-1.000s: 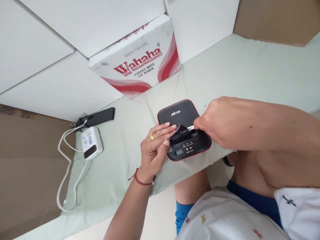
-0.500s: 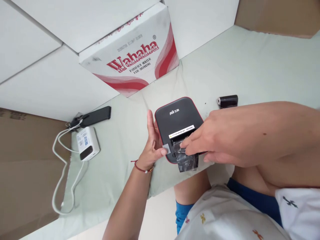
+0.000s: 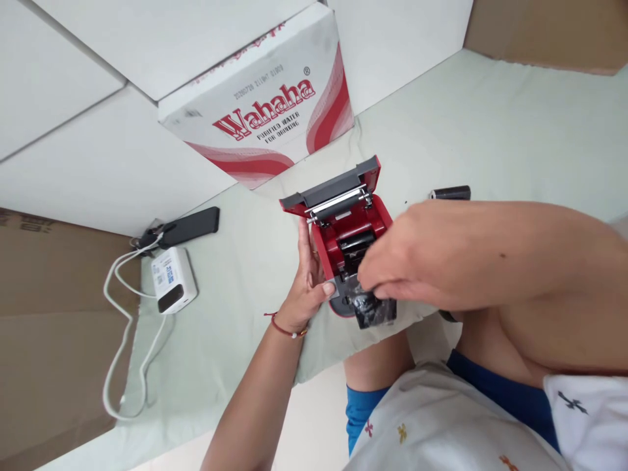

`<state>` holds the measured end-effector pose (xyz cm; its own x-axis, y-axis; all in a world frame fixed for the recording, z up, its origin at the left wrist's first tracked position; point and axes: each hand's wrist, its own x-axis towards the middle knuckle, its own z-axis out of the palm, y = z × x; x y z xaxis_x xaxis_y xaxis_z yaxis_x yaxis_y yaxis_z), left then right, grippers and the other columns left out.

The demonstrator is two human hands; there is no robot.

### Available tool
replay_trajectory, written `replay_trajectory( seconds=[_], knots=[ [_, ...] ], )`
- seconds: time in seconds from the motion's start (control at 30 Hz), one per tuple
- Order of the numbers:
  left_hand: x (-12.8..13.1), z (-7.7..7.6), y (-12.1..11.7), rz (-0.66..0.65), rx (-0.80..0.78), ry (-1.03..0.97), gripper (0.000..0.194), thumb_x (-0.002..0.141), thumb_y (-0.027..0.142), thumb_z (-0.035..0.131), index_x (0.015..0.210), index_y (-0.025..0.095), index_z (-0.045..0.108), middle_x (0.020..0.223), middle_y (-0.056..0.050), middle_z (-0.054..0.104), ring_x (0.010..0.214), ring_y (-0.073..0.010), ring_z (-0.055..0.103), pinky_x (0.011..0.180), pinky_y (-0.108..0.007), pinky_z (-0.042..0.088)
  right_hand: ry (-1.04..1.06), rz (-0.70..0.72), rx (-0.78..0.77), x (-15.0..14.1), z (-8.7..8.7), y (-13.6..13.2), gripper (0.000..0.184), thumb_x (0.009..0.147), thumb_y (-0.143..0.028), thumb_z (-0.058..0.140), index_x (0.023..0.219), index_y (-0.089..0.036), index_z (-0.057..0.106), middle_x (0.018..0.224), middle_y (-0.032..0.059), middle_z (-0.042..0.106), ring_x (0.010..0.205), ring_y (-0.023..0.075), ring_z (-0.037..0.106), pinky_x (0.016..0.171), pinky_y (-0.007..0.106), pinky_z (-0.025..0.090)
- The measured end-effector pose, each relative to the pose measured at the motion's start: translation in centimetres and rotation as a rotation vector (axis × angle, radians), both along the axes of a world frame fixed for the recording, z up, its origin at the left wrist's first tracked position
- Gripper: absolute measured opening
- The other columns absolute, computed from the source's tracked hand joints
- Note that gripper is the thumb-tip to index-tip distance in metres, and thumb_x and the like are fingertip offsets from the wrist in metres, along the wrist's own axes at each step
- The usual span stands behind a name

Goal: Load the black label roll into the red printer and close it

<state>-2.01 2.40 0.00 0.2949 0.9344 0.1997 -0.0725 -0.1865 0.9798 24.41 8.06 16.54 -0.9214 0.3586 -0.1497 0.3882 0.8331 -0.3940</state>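
Bracing the open portable printer (image 3: 338, 230) near the front edge of the cloth-covered table (image 3: 245, 275), my left hand (image 3: 309, 288) grips its side, likely for steadiness; raised lid (image 3: 333, 186) exposes the black roll (image 3: 357, 242). Left thumb apart from fingers, printer between; right hand (image 3: 392, 261) pinches black film (image 3: 375, 313), fingertips together.

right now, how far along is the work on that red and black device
Looks done: the lid is open and a dark roll sits inside. In hand: the right hand is at the crinkled black film over the front edge, while the left hand holds the device. Probably left: closing the lid, which stands raised.
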Motion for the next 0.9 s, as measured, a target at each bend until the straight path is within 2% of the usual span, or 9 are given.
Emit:
replay_trajectory(
  seconds=[0.07,0.17,0.3,0.47,0.57,0.67,0.8,0.87,0.9],
  knots=[
    [0.1,0.1,0.0,0.004,-0.003,0.007,0.119,0.09,0.074,0.082,0.18,0.049,0.01,0.195,0.0,0.007,0.18,-0.0358,0.015,0.145,-0.058,0.027,0.006,-0.137,0.013,-1.5,-0.2,0.9,0.031,0.107,-0.02,0.052,0.096,-0.021,0.08,0.086,0.003,0.076,0.068,0.0138,0.055,0.067,0.032,0.033],
    [0.3,0.1,0.0,0.024,0.0,0.012,0.118,0.088,0.079,0.08,0.18,0.048,0.012,0.195,0.0,0.009,0.18,-0.0366,0.015,0.145,-0.058,0.03,-0.071,-0.388,0.127,-3.5,-1.1,1.7,0.034,0.103,-0.01,0.049,0.108,-0.017,0.082,0.09,0.0087,0.078,0.071,0.0164,0.056,0.067,0.032,0.03],
    [0.5,0.2,0.2,0.01,0.012,0.011,0.118,0.088,0.078,0.081,0.18,0.05,0.012,0.194,-0.001,0.015,0.178,-0.0375,0.025,0.143,-0.06,0.035,-0.208,-0.368,0.15,-4.6,-1.9,1.5,0.032,0.099,-0.008,0.052,0.102,-0.014,0.083,0.098,0.0136,0.08,0.079,0.0194,0.061,0.068,0.032,0.033],
    [0.6,0.4,0.4,0.016,0.035,-0.007,0.115,0.088,0.076,0.082,0.18,0.049,0.017,0.192,-0.003,0.022,0.175,-0.0381,0.033,0.139,-0.06,0.041,-0.252,-0.335,0.163,-4.7,-2.0,1.4,0.035,0.097,-0.004,0.049,0.1,-0.014,0.082,0.093,0.0128,0.079,0.079,0.0207,0.065,0.068,0.033,0.034],
    [0.7,0.4,0.4,0.036,0.042,-0.006,0.115,0.089,0.077,0.081,0.18,0.048,0.017,0.191,-0.005,0.026,0.173,-0.0381,0.037,0.136,-0.059,0.046,-0.232,-0.342,0.147,-4.4,-2.1,1.8,0.026,0.095,-0.008,0.06,0.103,-0.017,0.082,0.094,0.0108,0.08,0.079,0.0208,0.067,0.066,0.032,0.033],
    [0.7,0.5,0.2,0.048,0.026,0.012,0.121,0.087,0.079,0.082,0.18,0.048,0.012,0.19,-0.008,0.028,0.172,-0.038,0.039,0.133,-0.058,0.049,-0.171,-0.344,0.088,-3.6,-1.1,1.9,0.017,0.094,-0.015,0.071,0.105,-0.019,0.085,0.093,0.0066,0.081,0.078,0.0179,0.067,0.068,0.03,0.036],
    [0.6,0.6,0.1,0.036,-0.005,0.01,0.12,0.089,0.076,0.082,0.18,0.05,0.008,0.192,-0.006,0.023,0.174,-0.0377,0.035,0.137,-0.06,0.044,-0.059,-0.374,0.023,-1.0,2.0,1.7,0.022,0.099,-0.029,0.074,0.112,-0.02,0.09,0.093,-0.0003,0.084,0.082,0.0118,0.07,0.073,0.027,0.042],
    [0.5,0.5,0.1,0.029,-0.006,-0.003,0.118,0.089,0.075,0.083,0.179,0.051,0.01,0.193,-0.004,0.017,0.176,-0.0381,0.03,0.138,-0.06,0.042,-0.039,-0.481,0.036,1.2,3.1,2.1,0.038,0.105,-0.035,0.057,0.104,-0.016,0.09,0.093,-0.0012,0.084,0.082,0.0081,0.07,0.075,0.03,0.042],
    [0.4,0.4,0.2,0.023,-0.004,-0.014,0.117,0.089,0.074,0.083,0.179,0.051,0.011,0.194,-0.003,0.015,0.177,-0.0382,0.028,0.139,-0.06,0.041,-0.043,-0.544,0.049,2.4,3.2,2.6,0.058,0.108,-0.037,0.04,0.092,-0.012,0.089,0.096,0.0012,0.083,0.08,0.0073,0.068,0.074,0.034,0.041]
  ],
)
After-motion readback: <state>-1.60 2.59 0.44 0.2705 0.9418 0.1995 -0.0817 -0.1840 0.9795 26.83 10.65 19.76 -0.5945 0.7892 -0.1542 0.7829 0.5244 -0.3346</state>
